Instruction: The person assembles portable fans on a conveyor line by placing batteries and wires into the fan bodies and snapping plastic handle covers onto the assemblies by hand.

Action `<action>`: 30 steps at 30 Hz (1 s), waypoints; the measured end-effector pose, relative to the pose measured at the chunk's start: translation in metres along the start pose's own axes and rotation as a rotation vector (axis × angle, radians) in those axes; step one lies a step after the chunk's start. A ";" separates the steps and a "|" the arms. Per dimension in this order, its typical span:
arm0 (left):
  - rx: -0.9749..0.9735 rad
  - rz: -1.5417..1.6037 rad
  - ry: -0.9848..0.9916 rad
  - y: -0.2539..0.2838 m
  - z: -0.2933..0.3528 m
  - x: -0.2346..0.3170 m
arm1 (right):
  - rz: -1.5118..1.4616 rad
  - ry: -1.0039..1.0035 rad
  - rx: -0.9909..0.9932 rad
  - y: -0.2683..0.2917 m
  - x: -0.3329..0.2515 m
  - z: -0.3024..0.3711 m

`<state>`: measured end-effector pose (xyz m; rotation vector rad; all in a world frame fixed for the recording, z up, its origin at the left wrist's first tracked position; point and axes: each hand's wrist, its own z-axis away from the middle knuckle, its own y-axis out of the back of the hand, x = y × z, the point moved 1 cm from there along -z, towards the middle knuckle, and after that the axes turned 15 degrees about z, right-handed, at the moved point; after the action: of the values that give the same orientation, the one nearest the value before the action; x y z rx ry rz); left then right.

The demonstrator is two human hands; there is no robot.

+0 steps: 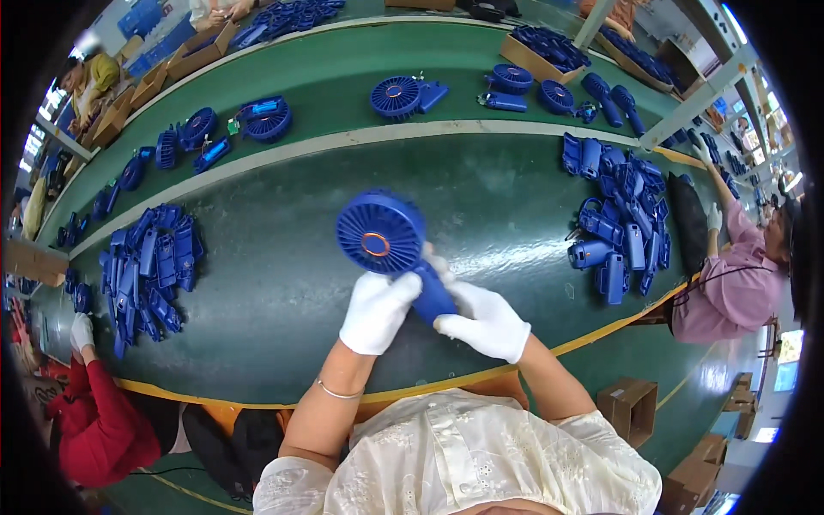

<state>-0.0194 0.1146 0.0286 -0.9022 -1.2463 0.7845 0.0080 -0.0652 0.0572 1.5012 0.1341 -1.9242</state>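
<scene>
A blue handheld fan (380, 230) is held up over the green worktable in front of me, its round grille with an orange-lit ring upward and its handle slanting down to the right. My left hand (378, 313), in a white glove, is closed around the neck just below the fan's head. On the handle's other side my right hand (485, 319), also gloved in white, grips it with the thumb near the handle's lower end. The fingers behind the handle are partly hidden.
Blue plastic casing parts lie in a left pile (150, 270) and a right pile (622, 219). Beyond a pale rail, a green belt (326, 99) carries several fans, some opened with wires showing. Co-workers sit at left, in a red sleeve (103, 421), and right, in a pink shirt (725, 296).
</scene>
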 end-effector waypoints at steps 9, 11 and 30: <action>0.008 -0.285 0.132 0.000 0.001 -0.003 | -0.029 -0.167 -0.263 -0.004 0.005 -0.006; 0.023 -0.290 0.101 -0.006 0.001 -0.008 | -0.028 -0.170 -0.235 -0.006 0.007 -0.005; 0.164 0.027 -0.101 0.009 -0.001 -0.014 | 0.189 0.103 0.069 0.010 -0.026 -0.041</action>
<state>-0.0203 0.1063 0.0148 -0.7552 -1.2398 0.9491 0.0497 -0.0420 0.0701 1.5990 -0.0290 -1.7183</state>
